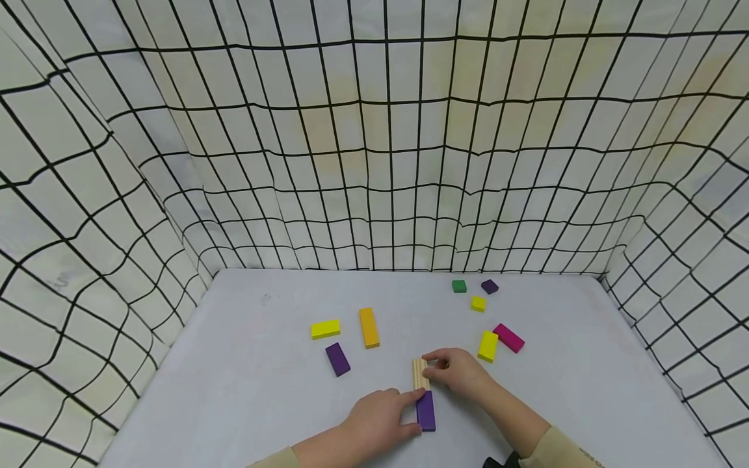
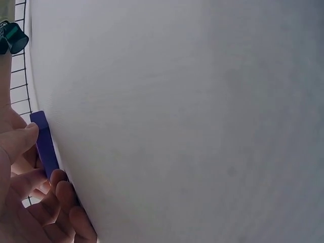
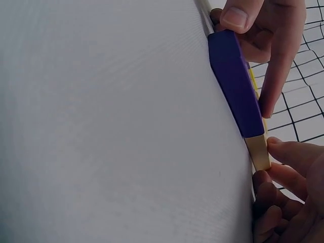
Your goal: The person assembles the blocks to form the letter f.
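In the head view a purple block [image 1: 426, 413] lies flat near the front of the table, end to end with a pale wooden piece [image 1: 417, 372] that has lengthwise grooves. My left hand [image 1: 377, 418] holds the purple block, thumb at its near end and index finger at its far end. My right hand [image 1: 461, 372] pinches the wooden piece between thumb and index finger at its far right. From the right wrist, the purple block [image 3: 235, 91] appears to meet the wooden piece [image 3: 258, 153]. The left wrist view shows the purple block [image 2: 45, 147] under my left thumb.
Left of the hands lie a yellow block [image 1: 325, 329], an orange block [image 1: 369, 327] and another purple block [image 1: 337, 359]. To the right, a yellow block [image 1: 487, 346] touches a magenta block [image 1: 509, 338]. Small green [image 1: 459, 286], yellow [image 1: 478, 303] and dark purple [image 1: 489, 286] blocks sit farther back.
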A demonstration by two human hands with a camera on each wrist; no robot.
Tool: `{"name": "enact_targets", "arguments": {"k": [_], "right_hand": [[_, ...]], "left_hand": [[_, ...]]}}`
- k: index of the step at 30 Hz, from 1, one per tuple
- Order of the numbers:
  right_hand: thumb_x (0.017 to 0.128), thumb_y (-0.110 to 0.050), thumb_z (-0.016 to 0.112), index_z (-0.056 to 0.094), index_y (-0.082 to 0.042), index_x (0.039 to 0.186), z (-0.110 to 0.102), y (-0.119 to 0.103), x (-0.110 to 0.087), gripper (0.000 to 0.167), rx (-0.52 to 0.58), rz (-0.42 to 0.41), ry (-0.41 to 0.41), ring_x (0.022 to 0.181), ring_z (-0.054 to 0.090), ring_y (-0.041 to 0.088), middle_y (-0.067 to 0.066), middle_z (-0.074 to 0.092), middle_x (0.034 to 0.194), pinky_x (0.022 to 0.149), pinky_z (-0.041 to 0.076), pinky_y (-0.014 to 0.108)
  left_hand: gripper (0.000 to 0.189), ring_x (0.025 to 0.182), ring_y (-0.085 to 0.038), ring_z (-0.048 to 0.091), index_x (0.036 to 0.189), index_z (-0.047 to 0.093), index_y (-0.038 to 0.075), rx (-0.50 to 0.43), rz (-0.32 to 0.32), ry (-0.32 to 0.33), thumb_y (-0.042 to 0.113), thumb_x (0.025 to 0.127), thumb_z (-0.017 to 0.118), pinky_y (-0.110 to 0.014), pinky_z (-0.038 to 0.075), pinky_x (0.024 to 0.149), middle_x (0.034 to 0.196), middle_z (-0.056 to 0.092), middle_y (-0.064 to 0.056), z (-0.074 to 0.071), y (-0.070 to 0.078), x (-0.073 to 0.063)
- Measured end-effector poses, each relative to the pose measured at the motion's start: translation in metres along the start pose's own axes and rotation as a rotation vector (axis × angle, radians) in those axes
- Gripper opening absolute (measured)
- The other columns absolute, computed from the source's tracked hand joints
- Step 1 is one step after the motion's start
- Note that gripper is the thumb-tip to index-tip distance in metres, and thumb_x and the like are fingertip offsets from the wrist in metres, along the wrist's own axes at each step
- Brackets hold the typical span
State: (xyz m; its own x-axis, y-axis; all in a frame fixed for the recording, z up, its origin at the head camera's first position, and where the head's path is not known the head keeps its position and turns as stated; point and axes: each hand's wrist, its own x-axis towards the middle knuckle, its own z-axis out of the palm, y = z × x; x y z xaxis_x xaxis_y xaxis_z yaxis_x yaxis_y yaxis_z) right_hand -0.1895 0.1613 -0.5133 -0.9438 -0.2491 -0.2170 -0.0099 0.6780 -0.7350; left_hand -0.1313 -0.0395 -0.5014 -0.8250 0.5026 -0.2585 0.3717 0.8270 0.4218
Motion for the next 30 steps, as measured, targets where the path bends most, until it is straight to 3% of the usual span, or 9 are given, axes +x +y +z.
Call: {"name": "enact_targets", "arguments": {"k": [8,30], "right_hand": [[0.088,-0.027,0.076,0.073,-0.012,0.118,-0.0031,0.0009,-0.0022,0.034,0.029,-0.018,-0.001,0.07,0.049,0.015,-0.002,0.058,0.078,0.056,0.04,0.024],[0.088,-0.027,0.075,0.073,-0.012,0.119,-0.002,0.0027,-0.0027,0.034,0.034,-0.042,-0.012,0.07,0.049,0.015,-0.002,0.058,0.078,0.057,0.04,0.023]], "left_hand": [[0.06,0.064,-0.008,0.045,0.142,0.055,0.035,0.037,0.013,0.02,0.048,0.086,0.073,-0.027,0.043,0.058,0.078,0.056,0.007,0.002,-0.0001,0.0],[0.06,0.064,-0.01,0.045,0.142,0.054,0.037,0.003,-0.009,-0.012,0.049,0.086,0.073,-0.027,0.042,0.059,0.078,0.054,0.008,0.0014,-0.0011,-0.0006]]}}
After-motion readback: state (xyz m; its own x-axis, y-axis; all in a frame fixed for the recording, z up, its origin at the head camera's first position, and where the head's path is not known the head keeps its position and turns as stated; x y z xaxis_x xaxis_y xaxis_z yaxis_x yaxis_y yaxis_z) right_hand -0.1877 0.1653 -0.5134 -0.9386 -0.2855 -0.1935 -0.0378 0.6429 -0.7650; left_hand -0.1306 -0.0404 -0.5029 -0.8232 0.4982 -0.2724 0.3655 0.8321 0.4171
